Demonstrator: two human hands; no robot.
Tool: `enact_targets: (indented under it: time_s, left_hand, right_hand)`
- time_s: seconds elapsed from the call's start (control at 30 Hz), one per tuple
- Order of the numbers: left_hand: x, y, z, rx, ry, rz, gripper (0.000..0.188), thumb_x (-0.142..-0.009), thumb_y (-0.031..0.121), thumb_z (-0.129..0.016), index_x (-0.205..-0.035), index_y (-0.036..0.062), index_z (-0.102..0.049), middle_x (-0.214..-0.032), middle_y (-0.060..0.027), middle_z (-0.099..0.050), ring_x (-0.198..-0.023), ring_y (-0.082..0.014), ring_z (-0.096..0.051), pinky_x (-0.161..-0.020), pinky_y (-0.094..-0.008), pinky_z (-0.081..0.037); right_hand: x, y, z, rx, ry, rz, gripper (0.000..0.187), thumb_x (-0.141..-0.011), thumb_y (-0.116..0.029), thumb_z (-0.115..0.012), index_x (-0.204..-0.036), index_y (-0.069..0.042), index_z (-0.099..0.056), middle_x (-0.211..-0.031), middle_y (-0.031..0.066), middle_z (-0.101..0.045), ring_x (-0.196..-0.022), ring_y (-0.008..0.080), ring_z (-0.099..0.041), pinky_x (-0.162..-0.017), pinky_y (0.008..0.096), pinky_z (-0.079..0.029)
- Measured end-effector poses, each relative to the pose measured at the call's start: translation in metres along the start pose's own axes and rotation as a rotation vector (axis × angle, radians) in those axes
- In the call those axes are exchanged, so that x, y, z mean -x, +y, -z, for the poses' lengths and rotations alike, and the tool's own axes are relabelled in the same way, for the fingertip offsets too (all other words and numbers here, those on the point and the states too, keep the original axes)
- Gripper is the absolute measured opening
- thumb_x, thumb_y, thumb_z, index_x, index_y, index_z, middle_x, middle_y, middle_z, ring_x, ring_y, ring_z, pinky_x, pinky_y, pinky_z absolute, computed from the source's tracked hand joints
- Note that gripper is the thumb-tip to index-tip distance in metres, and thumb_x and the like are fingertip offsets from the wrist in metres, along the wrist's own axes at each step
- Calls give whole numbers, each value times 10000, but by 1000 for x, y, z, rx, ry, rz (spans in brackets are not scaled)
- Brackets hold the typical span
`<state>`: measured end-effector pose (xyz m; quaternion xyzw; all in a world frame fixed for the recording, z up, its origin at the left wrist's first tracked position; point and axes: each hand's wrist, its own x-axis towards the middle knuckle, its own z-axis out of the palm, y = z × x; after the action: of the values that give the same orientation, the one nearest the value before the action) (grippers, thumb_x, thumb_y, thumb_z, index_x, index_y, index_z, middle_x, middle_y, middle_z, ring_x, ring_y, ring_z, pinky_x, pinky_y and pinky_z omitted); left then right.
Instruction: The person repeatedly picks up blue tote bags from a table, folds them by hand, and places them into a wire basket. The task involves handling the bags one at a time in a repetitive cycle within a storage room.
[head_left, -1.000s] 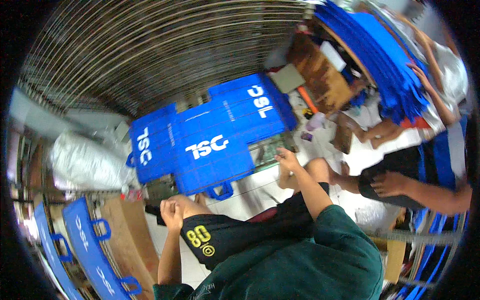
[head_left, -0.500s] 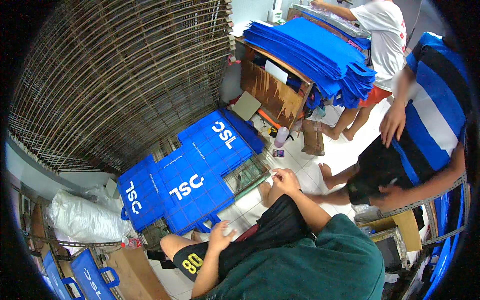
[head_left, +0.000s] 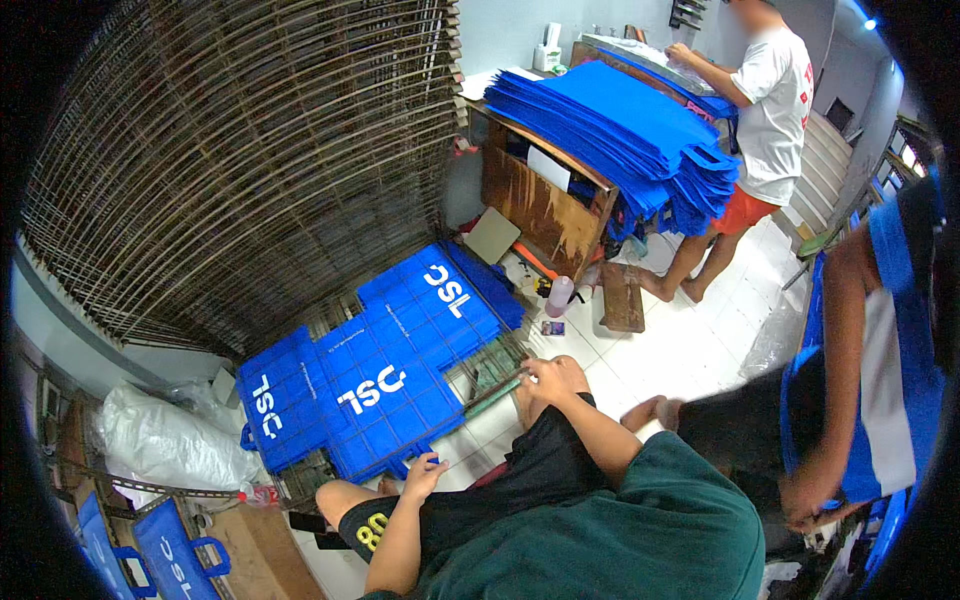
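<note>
Three blue bags with white lettering (head_left: pixel 375 395) lie spread on the lowest wire rack (head_left: pixel 488 385) in front of me. My right hand (head_left: pixel 545 382) is at the rack's near right corner, its fingers curled round the frame edge. By the rack's near edge, beside a blue bag handle, is my left hand (head_left: pixel 424 476). Its thumb and forefinger look apart, and I see nothing held between them. The other wire racks (head_left: pixel 250 170) stand tilted up behind the bags in a dense stack.
A tall pile of blue bags (head_left: pixel 620 120) covers a worn wooden table at the back. One co-worker in a white shirt (head_left: pixel 775 110) stands there; another in a striped shirt (head_left: pixel 890 380) is close on my right. A white plastic bundle (head_left: pixel 165 440) lies left, a wooden block (head_left: pixel 622 298) on the floor.
My right hand has come down and left onto the rack's corner. My left hand has shifted slightly left, its fingers less spread. The striped-shirt co-worker has moved right and bent lower.
</note>
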<state>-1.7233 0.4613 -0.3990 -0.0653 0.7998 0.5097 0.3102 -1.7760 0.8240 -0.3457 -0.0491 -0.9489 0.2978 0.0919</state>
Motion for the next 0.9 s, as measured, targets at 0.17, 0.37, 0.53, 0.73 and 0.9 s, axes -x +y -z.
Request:
enact_targets:
  time_s: [0.17, 0.37, 0.53, 0.73, 0.9]
  left_hand:
    - [-8, -17, -2, -8, -7, 1, 510, -765, 352, -682, -1152, 60, -525, -910, -97, -619, -815, -178, -576, -714, -305, -455]
    - [-5, -16, 0, -7, 3, -12, 554, -750, 381, -684, -1162, 48, -519, -949, -114, -623, -850, -194, -580, -731, -309, -456]
    - [18, 18, 2, -103, 31, -40, 556, -746, 367, -690, -1162, 40, -519, -948, -127, -623, -870, -199, -584, -744, -312, -459]
    - [23, 18, -2, -115, 59, -117, 530, -744, 329, -707, -1149, 39, -526, -950, -135, -627, -813, -199, -605, -691, -306, -484]
    - [33, 3, 2, -40, 93, -111, 514, -750, 303, -705, -1146, 27, -524, -913, -137, -629, -804, -199, -605, -677, -303, -484]
  right_hand:
    - [0, -4, 0, -22, -9, 15, 298, -755, -265, -606, -979, -70, -632, -822, 147, -653, -782, 280, -644, -699, 377, -503]
    - [2, -14, 9, 89, -21, 35, 287, -760, -258, -610, -987, -83, -630, -818, 112, -661, -768, 264, -646, -686, 372, -498]
    - [5, -14, 10, -2, -19, -10, 286, -765, -231, -620, -1009, -81, -627, -809, 85, -666, -779, 222, -644, -687, 365, -489]
    - [-57, -3, 89, -365, 206, 198, 305, -790, -221, -643, -1055, -72, -626, -959, 104, -645, -841, 187, -615, -729, 309, -484]
    - [-136, -47, 238, -600, 481, 192, 247, -799, -178, -638, -1006, -45, -620, -904, 41, -617, -775, 130, -589, -682, 279, -465]
